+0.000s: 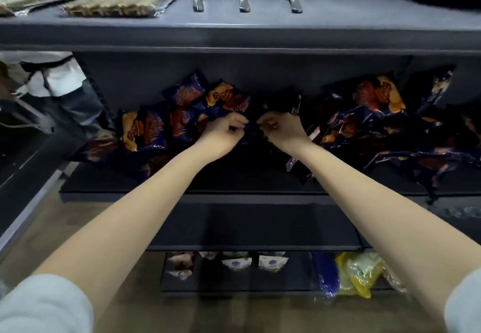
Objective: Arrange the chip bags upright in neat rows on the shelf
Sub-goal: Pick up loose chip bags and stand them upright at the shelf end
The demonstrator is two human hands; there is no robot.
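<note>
Shelf (234,174) hosts both hands (253,127) pinching one chip bag (252,131).

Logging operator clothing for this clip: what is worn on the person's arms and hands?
The left sleeve and right sleeve are pale grey-blue and end near the elbows; the forearms are bare. The left hand and right hand wear no gloves, and no watch or rings show.
</note>
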